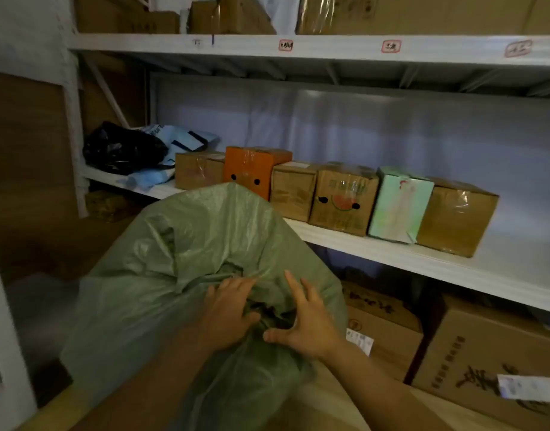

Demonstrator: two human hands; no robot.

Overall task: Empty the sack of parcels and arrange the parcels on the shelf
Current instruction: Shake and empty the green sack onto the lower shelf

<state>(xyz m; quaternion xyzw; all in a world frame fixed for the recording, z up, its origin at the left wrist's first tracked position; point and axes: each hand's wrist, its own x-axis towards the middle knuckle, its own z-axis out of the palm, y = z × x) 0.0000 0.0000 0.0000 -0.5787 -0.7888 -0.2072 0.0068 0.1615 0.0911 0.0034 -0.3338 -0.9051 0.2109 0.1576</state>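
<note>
Both hands work at the gathered mouth of the green woven sack (180, 275), which stands in front of the shelf (392, 244) and fills the lower middle of the view. The left hand (227, 315) has its fingers curled into the bunched fabric at the opening, gripping a fold of the sack. The right hand (308, 325) sits just beside it, touching the same bunch; its fingers are spread and fairly straight, the thumb pointing toward the left hand, pressing the fabric rather than clutching it. The sack bulges upward beyond the hands, its top reaching the shelf's front edge.

To the right of the hands, under the shelf, stand large brown cartons (485, 362) with printed characters and white labels.

Beyond the grip, on the shelf, a row of parcels stands side by side: a brown box (199, 169), an orange box (255, 169), another brown box (294, 191), a watermelon-printed box (343, 200), a pale green box (398, 206) and a taped brown box (457, 216). Farther left of the row lie a black plastic bag (121, 147) and blue mailers (180, 141).

Highest and farthest, the upper shelf (329, 48) carries more cartons and small red-edged tags.
</note>
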